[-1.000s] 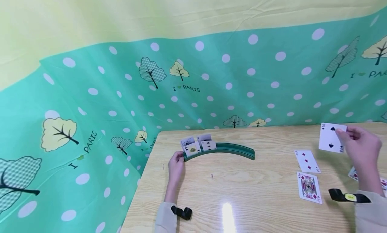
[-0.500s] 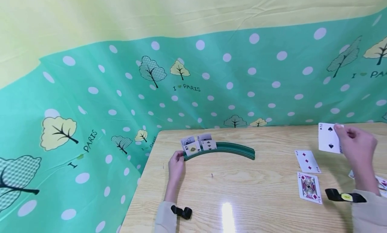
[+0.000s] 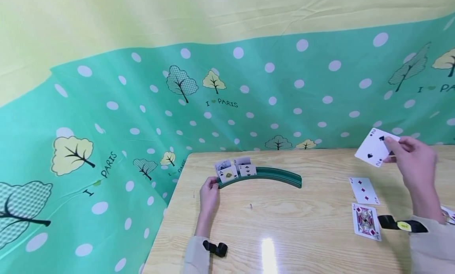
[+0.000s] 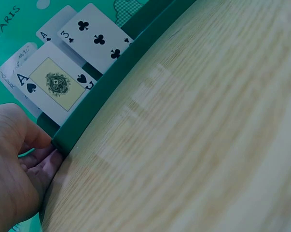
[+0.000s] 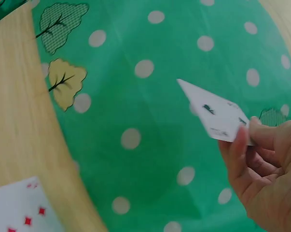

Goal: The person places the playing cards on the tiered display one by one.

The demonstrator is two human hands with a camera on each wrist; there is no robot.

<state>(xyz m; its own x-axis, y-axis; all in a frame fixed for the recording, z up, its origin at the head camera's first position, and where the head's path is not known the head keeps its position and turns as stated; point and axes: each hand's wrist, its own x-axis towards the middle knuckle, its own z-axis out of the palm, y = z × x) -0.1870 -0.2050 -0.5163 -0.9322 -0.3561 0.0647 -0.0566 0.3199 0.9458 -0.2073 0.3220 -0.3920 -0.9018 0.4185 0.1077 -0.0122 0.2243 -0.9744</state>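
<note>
Two of spades (image 3: pixel 372 148) reads clearest in head view.

A pale wood-grain tabletop (image 3: pixel 302 222) spans the lower middle and right of the head view. On it, left of the tabletop's middle and near the far edge, stands a curved, dark-green, grooved card holder (image 3: pixel 279 176). Toward the right lie a white three-of-diamonds playing card (image 3: pixel 364 191) and, just below it in the frame, a white jack-of-diamonds playing card (image 3: pixel 366 222), both face up. White card corners with red print (image 3: pixel 449 215) show at the right edge, partly hidden.
</note>
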